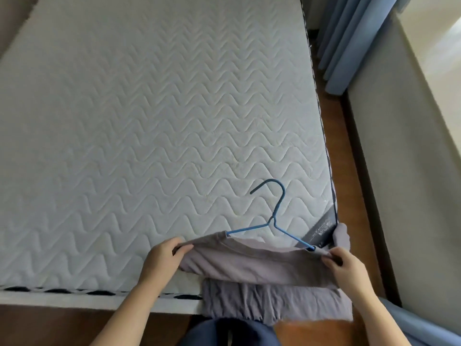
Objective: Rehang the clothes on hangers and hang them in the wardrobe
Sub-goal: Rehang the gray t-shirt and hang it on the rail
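A grey garment (259,265) lies over the near right corner of the mattress (149,121) and hangs down past its front edge. A blue wire hanger (275,216) rests on the mattress with its hook pointing away from me; both of its arm ends are tucked under the garment's top edge. My left hand (163,255) pinches the garment's left end. My right hand (345,264) grips the right end beside the hanger's right tip.
The bare quilted mattress stretches ahead and to the left. A strip of wooden floor (341,156) runs along its right side, with blue curtains (349,41) at the far right and a pale wall (404,151) beyond. No wardrobe is visible.
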The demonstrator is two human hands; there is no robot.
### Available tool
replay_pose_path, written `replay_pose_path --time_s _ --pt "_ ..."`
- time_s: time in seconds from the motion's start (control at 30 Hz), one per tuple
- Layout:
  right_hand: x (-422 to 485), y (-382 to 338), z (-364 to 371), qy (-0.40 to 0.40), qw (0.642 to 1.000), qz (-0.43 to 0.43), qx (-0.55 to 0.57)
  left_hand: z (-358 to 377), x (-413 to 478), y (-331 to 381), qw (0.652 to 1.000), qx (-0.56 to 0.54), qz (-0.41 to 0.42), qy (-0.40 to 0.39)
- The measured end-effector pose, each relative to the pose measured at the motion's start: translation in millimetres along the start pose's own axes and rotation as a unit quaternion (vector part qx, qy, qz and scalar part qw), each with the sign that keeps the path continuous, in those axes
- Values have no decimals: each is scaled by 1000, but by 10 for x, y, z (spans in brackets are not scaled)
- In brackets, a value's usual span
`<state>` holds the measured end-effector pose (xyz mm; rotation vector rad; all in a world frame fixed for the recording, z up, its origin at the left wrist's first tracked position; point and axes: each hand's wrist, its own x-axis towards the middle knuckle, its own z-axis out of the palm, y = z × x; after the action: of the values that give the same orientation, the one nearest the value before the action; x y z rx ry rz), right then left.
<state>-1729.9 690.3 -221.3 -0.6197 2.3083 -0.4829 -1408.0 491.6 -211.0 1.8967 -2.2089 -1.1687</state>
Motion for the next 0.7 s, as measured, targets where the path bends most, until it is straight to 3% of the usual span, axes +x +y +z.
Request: replay_pose_path --time_s 0.13,0.37,0.5,0.7 --pt "-152 -178 -45 -60 995 -52 -51 -98 -464 -315 999 26 -30 32" --pt "-421 -1153 487 -138 966 -179 -128 -885 -1072 -1062 964 172 -51 197" --pt "-732 -1843 942 -159 939 -258 -162 -1230 -1667 -1724 938 120 -143 293" --pt "-1782 -2621 1998 -205 880 -370 -214 -1519 -2854 -3028 902 54 -239 356"
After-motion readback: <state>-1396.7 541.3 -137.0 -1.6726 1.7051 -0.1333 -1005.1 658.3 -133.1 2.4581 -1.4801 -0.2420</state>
